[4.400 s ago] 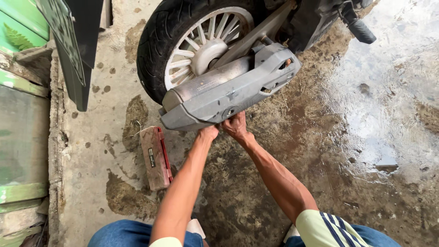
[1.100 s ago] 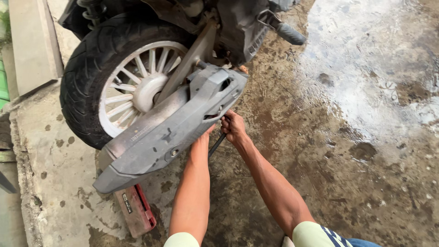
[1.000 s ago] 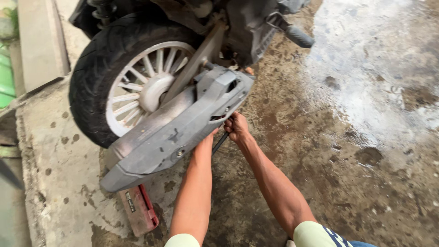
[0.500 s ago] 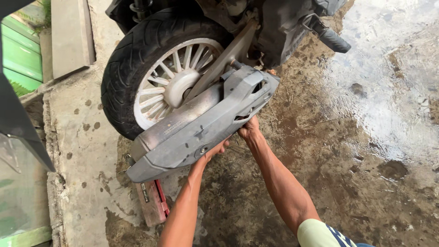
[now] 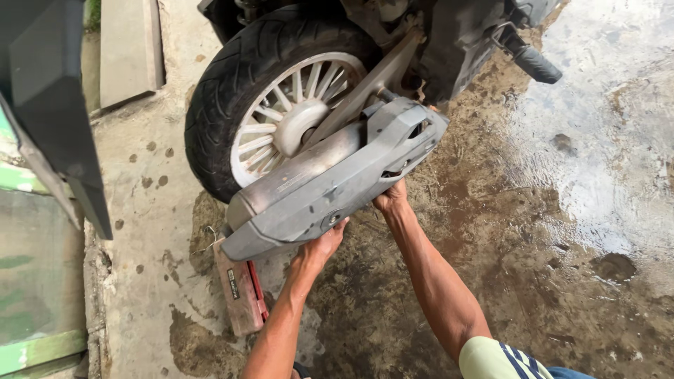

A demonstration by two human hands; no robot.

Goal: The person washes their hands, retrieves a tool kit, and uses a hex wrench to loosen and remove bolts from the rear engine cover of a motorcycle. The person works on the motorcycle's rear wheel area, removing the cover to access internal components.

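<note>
Both hands under the scooter's grey exhaust, down low beside the rear wheel

The long grey metal exhaust muffler with its plastic heat cover [image 5: 337,181] runs at a slant just beside the black rubber tyre on the white spoked wheel [image 5: 281,119]. The left hand [image 5: 321,244] cups the underside near the lower end, fingers curled up against it; the right hand [image 5: 390,200] presses under the upper part, fingers tucked out of sight, so how far they close I can't tell. Looks stiff and fairly heavy, dusty matte finish, not slippery. I'd say supporting it from below is the sane grip. A reddish worn brick-like block [image 5: 240,295] lies on the wet, stained concrete floor [image 5: 576,210] under the tail end.
</note>
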